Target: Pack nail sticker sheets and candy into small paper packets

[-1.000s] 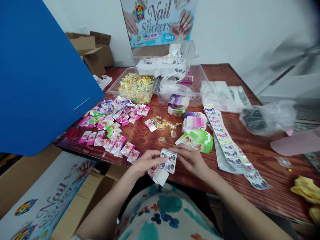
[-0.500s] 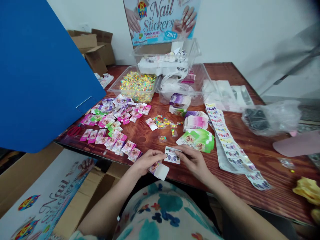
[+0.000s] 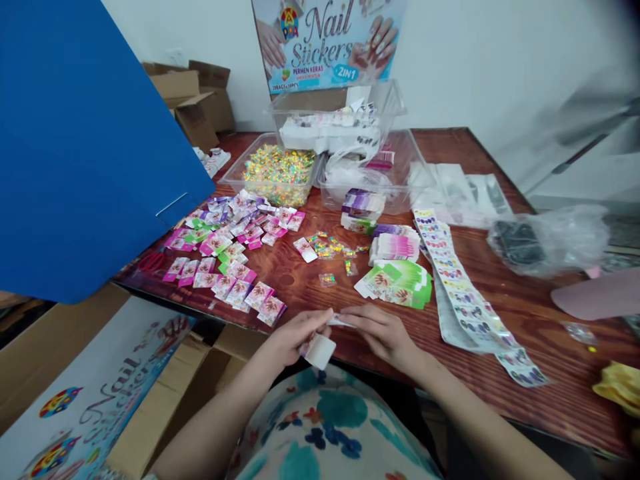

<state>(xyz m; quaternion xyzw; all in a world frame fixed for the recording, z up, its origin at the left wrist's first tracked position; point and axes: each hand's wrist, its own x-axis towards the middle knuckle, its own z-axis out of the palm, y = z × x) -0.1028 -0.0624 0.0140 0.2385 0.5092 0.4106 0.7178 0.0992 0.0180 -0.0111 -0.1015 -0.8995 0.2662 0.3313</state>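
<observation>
"Two hands entered: what does each hold?"

"Item one: my left hand (image 3: 299, 335), fingers closed round a small carton (image 3: 321, 351), its white panel showing below them, the rest mostly hidden. Item two: my right hand (image 3: 383, 331), fingers narrowed on a thin pale slip (image 3: 342, 321), seen nearly edge-on."

"Location of carton and slip?"

"Both at the near edge of the wooden table (image 3: 286, 281), slip between my hands. Left thumb reaches its end; whether it grips there too, I cannot tell."

"Surrounding stock?"

"Ahead of my right hand, one fanned stack of green cartons (image 3: 400, 285); right of that, one long sticker strip (image 3: 463, 290). Ahead, between my hands, several clear packets (image 3: 327, 280) of coloured pieces. Leftward, rows of pink and purple boxes (image 3: 239, 291). Farther back, one clear tub (image 3: 233, 182) of bright pieces."
</observation>
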